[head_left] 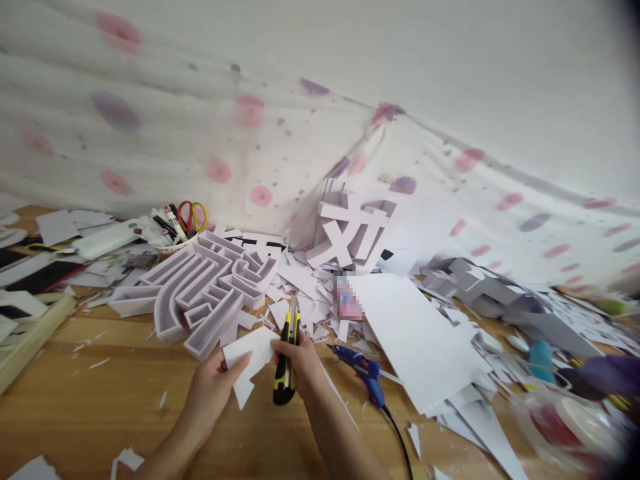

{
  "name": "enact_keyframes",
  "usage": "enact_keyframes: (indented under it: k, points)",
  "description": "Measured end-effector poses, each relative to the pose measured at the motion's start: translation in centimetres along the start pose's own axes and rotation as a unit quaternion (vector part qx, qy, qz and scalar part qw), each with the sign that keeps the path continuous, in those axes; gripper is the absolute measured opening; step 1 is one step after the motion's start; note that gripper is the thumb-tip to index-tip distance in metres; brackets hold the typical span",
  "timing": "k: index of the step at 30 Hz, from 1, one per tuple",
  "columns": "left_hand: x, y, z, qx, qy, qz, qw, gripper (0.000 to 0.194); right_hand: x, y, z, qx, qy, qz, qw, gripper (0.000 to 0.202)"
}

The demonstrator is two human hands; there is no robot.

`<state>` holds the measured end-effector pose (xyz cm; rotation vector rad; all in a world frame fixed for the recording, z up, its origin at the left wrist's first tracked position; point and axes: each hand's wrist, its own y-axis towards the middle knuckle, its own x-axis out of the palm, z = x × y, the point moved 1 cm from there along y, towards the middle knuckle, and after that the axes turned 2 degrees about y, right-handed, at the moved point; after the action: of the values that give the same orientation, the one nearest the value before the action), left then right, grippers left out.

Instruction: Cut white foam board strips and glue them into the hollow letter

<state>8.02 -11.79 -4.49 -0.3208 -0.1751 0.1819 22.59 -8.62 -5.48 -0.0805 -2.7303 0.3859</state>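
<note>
My left hand (213,383) pinches a white foam-board piece (254,357) with an irregular cut outline, held a little above the wooden table. A yellow and black utility knife (287,363) is gripped in my right hand (303,360), its blade pointing away from me. My right fingertips also reach the edge of the white piece. Just beyond my left hand lies a hollow white letter form (205,293) with raised walls. To the right of my right hand rests a blue hot glue gun (361,373) with a black cord.
A large white sheet (415,340) lies on the right among scraps. Another white character form (353,227) leans at the back. Scissors (193,217) and pens stand in a container at back left. A clear plastic-wrapped roll (565,427) sits at the right edge.
</note>
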Motion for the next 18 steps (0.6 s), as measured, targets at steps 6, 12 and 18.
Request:
enact_keyframes:
  k: [6, 12, 18]
  points:
    - [-0.2, 0.5, -0.6, 0.079, 0.13, 0.06, 0.987, 0.039, 0.6, -0.3, -0.2, -0.122, -0.134, 0.097, 0.979, 0.023]
    - [-0.5, 0.9, -1.0, 0.096, 0.171, 0.079, 0.977, 0.034, -0.1, -0.7, -0.7, -0.178, -0.241, 0.132, 0.945, 0.016]
    - [-0.4, 0.5, 1.0, -0.027, -0.056, -0.057, 0.996, 0.045, -1.8, 0.8, -1.1, -0.084, -0.188, 0.097, 0.974, 0.027]
